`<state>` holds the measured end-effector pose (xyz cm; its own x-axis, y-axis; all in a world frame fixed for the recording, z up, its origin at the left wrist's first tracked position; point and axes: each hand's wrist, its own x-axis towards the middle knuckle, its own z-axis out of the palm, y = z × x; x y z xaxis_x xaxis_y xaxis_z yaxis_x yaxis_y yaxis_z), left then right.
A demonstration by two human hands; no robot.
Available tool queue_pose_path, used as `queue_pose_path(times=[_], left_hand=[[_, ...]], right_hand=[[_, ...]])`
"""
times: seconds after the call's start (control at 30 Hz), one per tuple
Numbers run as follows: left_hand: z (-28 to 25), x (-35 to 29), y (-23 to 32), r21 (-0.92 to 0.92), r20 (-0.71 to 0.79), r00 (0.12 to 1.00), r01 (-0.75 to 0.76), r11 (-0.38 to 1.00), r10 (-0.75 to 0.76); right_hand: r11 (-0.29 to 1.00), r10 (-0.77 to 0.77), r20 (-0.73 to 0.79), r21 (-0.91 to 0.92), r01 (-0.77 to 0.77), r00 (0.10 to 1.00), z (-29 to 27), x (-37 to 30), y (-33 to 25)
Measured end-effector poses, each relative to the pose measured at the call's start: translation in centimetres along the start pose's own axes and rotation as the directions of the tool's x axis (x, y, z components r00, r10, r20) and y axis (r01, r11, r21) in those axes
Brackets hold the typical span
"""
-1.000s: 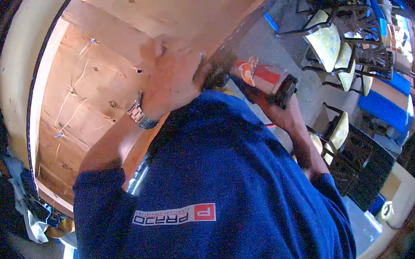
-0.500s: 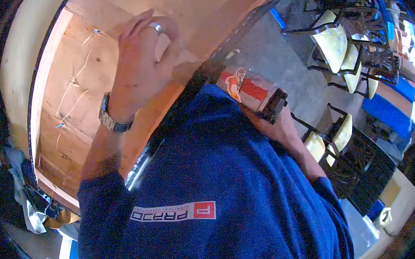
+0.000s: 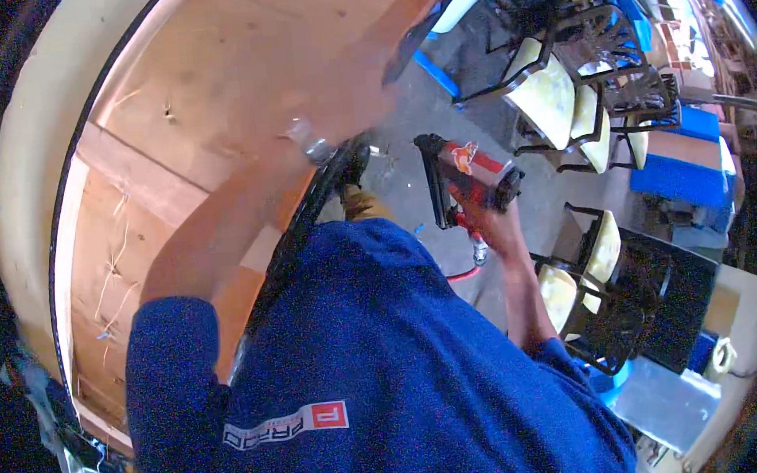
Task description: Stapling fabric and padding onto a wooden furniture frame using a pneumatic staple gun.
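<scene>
My right hand [image 3: 495,225] is wrapped round the handle of a red and grey air staple gun [image 3: 482,168], held over the floor and away from the wood. A red hose [image 3: 463,276] leads off from a fitting below its handle. My left hand [image 3: 341,97], smeared by motion, reaches across the wooden frame near its dark-edged right side. Its fingers cannot be made out. Plywood panels [image 3: 206,81] and a crosswise wooden rail [image 3: 138,174] make up the frame's inside. Short pale cords stick through the tufting holes in the plywood.
Pale padding [image 3: 30,157] bulges round the frame's left rim. To the right stand dark chairs with pale yellow seats [image 3: 542,99], and blue padded pieces [image 3: 675,169] lie behind them. My shoe [image 3: 353,163] shows on the grey floor beside the frame.
The staple gun has swung out from beside the frame, so its nose and hose now show. My left hand has moved right toward the frame's edge. A wooden rail has come into view.
</scene>
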<state>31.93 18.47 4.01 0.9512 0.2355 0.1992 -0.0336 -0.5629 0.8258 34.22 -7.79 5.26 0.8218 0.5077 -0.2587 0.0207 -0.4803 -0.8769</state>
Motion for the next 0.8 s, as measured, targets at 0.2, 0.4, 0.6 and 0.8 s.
queue_pose_path(times=[0.2, 0.4, 0.6, 0.8], left_hand=[[5.0, 3.5, -0.9, 0.387, -0.211, 0.951, 0.294, 0.874, -0.226], [6.1, -0.1, -1.1, 0.331, -0.284, 0.929, 0.327, 0.885, -0.236], [3.9, -0.6, -0.6, 0.439, -0.138, 0.982, 0.178, 0.881, -0.130], [2.1, -0.4, -3.9, 0.111, -0.044, 0.984, 0.177, 0.978, -0.173]], right_hand=[[0.997, 0.065, 0.060, 0.035, -0.067, 0.996, -1.2, 6.2, 0.1], [0.997, 0.046, 0.153, 0.049, -0.054, 0.987, -2.2, 11.1, -2.4], [0.982, -0.119, 0.287, -0.111, 0.156, 0.951, -4.2, 14.9, -3.7], [0.913, -0.300, 0.342, -0.167, 0.372, 0.890, -3.7, 15.9, -6.0]])
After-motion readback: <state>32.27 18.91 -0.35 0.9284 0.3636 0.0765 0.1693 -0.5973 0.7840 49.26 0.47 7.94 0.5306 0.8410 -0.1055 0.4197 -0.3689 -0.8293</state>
